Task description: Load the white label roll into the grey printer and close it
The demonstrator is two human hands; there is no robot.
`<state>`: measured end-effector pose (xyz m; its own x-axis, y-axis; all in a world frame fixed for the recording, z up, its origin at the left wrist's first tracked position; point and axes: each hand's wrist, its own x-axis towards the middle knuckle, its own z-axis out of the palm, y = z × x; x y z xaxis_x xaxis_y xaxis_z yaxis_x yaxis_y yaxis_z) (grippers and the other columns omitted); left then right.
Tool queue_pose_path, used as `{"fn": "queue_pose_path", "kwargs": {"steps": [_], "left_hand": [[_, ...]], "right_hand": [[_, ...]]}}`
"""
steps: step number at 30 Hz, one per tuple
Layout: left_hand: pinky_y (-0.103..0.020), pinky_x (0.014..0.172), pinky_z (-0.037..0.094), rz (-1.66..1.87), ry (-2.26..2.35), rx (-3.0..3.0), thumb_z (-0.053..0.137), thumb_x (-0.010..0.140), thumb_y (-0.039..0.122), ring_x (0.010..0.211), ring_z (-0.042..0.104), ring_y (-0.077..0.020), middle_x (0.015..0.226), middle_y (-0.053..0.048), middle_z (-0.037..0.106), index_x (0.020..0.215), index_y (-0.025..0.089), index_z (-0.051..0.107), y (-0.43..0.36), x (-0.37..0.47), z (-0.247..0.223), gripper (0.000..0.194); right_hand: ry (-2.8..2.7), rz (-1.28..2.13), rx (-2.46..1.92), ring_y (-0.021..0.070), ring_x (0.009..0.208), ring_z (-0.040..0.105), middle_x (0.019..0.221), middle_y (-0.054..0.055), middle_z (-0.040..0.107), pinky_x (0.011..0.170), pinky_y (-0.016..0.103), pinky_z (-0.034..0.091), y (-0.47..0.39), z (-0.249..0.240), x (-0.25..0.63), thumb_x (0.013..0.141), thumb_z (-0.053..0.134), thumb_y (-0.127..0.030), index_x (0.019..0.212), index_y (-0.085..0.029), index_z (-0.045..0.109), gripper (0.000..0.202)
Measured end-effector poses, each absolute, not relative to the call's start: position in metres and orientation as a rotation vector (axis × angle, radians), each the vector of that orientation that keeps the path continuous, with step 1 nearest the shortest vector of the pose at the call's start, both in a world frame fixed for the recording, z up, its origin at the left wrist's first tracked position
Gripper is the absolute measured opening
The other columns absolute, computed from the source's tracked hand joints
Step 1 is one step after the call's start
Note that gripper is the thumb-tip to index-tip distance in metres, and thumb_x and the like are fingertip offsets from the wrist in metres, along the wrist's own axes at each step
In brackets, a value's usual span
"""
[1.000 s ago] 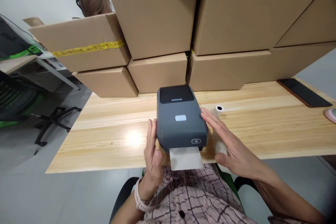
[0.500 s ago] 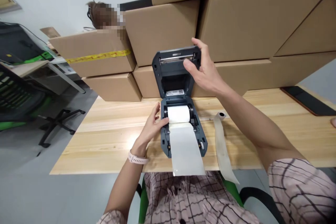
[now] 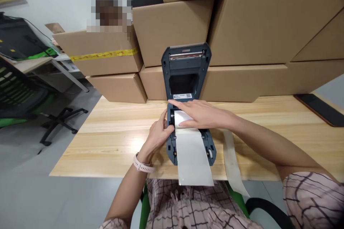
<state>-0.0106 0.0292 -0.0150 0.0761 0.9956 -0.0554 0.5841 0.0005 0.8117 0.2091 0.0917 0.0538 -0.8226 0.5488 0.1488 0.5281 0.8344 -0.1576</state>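
A dark grey label printer point(image 3: 171, 152) stands on the wooden table with its lid point(image 3: 185, 71) raised. Inside it sits a white label roll point(image 3: 182, 115), and the label strip point(image 3: 192, 161) runs out over the front and past the table edge. My left hand point(image 3: 158, 133) grips the printer's left side, thumb over the rim beside the roll. Above the roll lies my right hand point(image 3: 202, 114), reaching in from the right with its fingers stretched out and covering part of the roll. Right of the printer, a loose paper strip point(image 3: 233, 162) hangs over the edge; my right forearm hides its upper end.
Stacked cardboard boxes point(image 3: 172, 32) line the back of the table. A dark flat device point(image 3: 319, 107) lies at the far right. Behind the boxes is a person's blurred head point(image 3: 109, 12). A black office chair point(image 3: 24, 93) stands on the left.
My right hand has left the raised lid and come down over the label roll. The lid stays up by itself. My left hand remains at the printer's left side.
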Motion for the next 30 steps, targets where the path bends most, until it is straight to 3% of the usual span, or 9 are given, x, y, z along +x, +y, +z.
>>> {"fn": "queue_pose_path", "kwargs": {"steps": [7,12,17,22,30], "left_hand": [[-0.028,0.063,0.034,0.705,1.533,1.706,0.051,0.08,0.025,0.064,0.047,-0.017,0.069,0.005,0.052,0.162,0.016,0.035,0.029,-0.008,-0.005,0.084],[-0.028,0.063,0.033,0.705,1.536,1.705,0.05,0.079,0.024,0.063,0.049,-0.0179,0.068,0.005,0.053,0.161,0.018,0.037,0.027,-0.008,0.0,0.083],[-0.029,0.064,0.034,0.709,1.532,1.691,0.05,0.079,0.025,0.065,0.049,-0.0182,0.069,0.004,0.052,0.163,0.021,0.035,0.027,-0.008,-0.003,0.085],[-0.029,0.067,0.035,0.712,1.538,1.677,0.05,0.08,0.027,0.067,0.05,-0.0185,0.072,0.003,0.056,0.164,0.021,0.033,0.029,-0.01,-0.007,0.085],[-0.028,0.067,0.037,0.767,1.523,1.664,0.051,0.078,0.025,0.067,0.049,-0.0171,0.074,0.003,0.058,0.163,0.018,0.036,0.029,-0.008,-0.01,0.086]], "right_hand": [[-3.049,0.651,-0.974,0.0439,0.128,0.064,0.148,0.024,0.061,0.1,0.054,0.052,0.123,0.043,0.192,0.082,0.075,-0.053,0.169,-0.019,0.016,0.111],[-2.777,0.989,-0.552,0.0314,0.125,0.066,0.146,0.014,0.062,0.103,0.042,0.054,0.119,0.074,0.231,0.078,0.08,-0.049,0.166,-0.022,0.025,0.107],[-2.397,0.995,-0.397,0.0264,0.12,0.068,0.131,0.008,0.069,0.098,0.037,0.057,0.115,0.096,0.31,0.076,0.088,-0.04,0.163,-0.034,0.031,0.105],[-2.154,1.076,-0.899,0.0286,0.12,0.069,0.14,0.014,0.064,0.093,0.036,0.06,0.128,0.062,0.357,0.073,0.091,-0.04,0.163,-0.033,0.03,0.109],[-2.073,1.274,-1.187,0.0353,0.131,0.063,0.147,0.014,0.061,0.11,0.05,0.056,0.153,-0.006,0.338,0.069,0.091,-0.049,0.163,-0.026,0.032,0.114]]}}
